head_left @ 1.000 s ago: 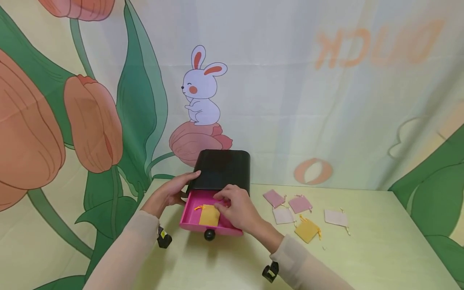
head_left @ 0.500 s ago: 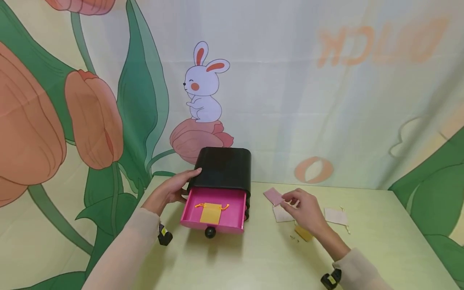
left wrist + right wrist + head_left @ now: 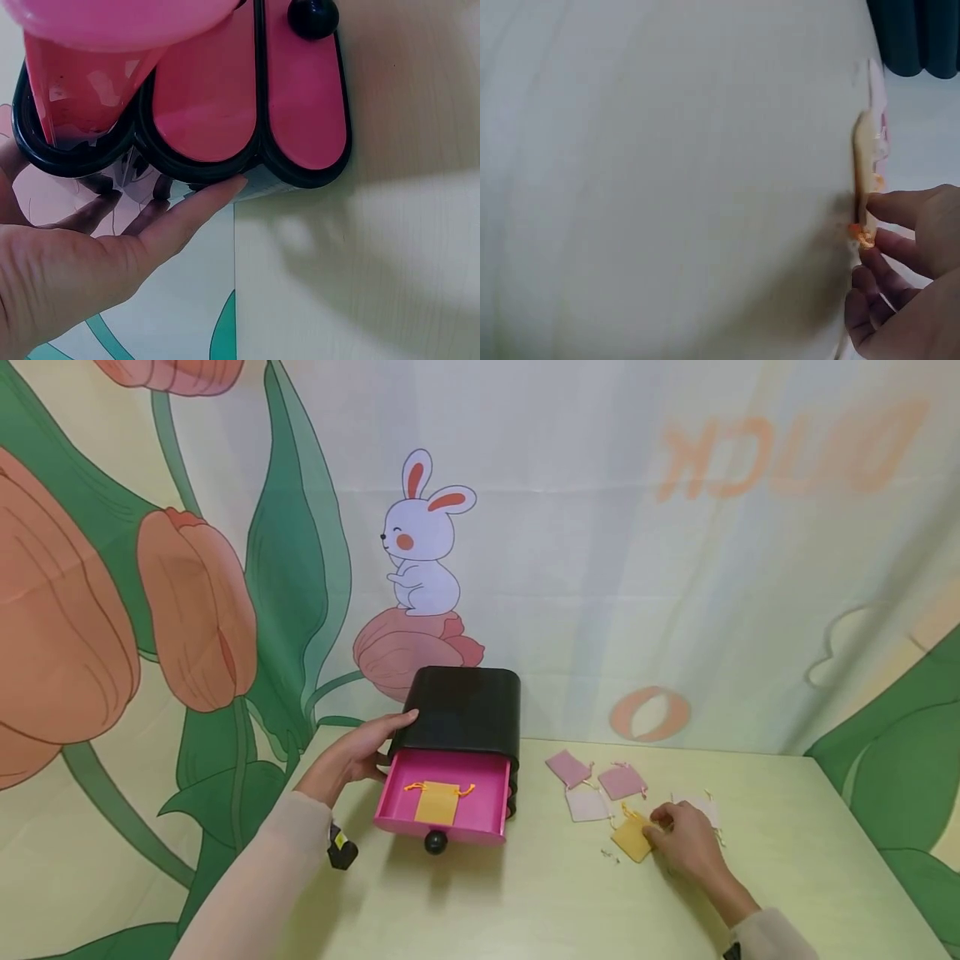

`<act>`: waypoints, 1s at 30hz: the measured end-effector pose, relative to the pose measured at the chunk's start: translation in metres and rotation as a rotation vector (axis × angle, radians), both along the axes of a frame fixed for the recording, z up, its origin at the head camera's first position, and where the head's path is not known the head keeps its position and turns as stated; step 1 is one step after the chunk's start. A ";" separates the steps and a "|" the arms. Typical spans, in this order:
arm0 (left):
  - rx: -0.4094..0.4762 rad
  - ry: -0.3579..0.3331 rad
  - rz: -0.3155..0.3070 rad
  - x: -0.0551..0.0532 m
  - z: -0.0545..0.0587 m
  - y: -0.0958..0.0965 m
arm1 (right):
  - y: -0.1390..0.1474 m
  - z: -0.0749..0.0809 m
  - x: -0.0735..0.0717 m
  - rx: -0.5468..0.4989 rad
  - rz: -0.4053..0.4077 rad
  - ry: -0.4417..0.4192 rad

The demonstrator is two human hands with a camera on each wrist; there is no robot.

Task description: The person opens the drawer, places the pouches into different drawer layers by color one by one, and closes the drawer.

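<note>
My left hand (image 3: 356, 756) rests against the left side of a black drawer cabinet (image 3: 461, 710), its thumb over the top edge. In the left wrist view, the spread fingers lie along the cabinet's side, near its pink drawer fronts (image 3: 206, 97). The top pink drawer (image 3: 483, 793) is pulled out, and a yellow drawstring pouch (image 3: 437, 806) lies flat inside. To the right, my right hand (image 3: 690, 843) pinches the edge of a second yellow drawstring pouch (image 3: 630, 839) on the table. That pouch (image 3: 864, 150) appears edge-on in the right wrist view, with orange cord by the fingers.
Two pink pouches (image 3: 621, 782) and a white pouch (image 3: 587, 804) lie behind the yellow one. Another pale pouch (image 3: 705, 806) is partly covered by my right hand. Tiny bits (image 3: 609, 855) lie nearby on the table (image 3: 525, 902). A printed curtain (image 3: 570, 568) hangs behind.
My right hand has left the drawer, passed over a pink pouch, and moved right and nearer to the yellow pouch on the table. The left hand has stayed on the cabinet.
</note>
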State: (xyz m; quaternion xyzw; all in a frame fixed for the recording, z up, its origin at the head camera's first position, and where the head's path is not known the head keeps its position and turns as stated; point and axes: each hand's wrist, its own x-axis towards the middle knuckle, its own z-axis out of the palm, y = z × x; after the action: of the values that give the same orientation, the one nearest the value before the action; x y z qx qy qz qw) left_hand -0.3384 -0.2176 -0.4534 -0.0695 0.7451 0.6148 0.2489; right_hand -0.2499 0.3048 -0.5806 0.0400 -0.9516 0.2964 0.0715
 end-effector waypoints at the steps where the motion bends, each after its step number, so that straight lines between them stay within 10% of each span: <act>1: -0.002 0.003 -0.005 0.000 0.000 0.000 | 0.001 -0.002 0.000 -0.003 -0.004 -0.013; 7: -0.006 -0.002 0.000 0.002 0.001 0.001 | -0.005 0.014 0.000 -0.068 0.045 -0.021; 21: -0.007 0.007 -0.003 0.002 0.001 0.003 | -0.115 0.146 0.000 -0.266 0.346 0.201; 30: -0.008 0.005 0.003 0.001 0.001 0.002 | -0.195 0.164 0.004 -0.264 0.417 0.184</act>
State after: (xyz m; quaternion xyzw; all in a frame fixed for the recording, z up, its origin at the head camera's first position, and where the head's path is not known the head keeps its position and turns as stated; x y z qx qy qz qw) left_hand -0.3373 -0.2158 -0.4522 -0.0703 0.7482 0.6122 0.2459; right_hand -0.2455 0.1094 -0.4168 0.2525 -0.8652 0.4215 0.0995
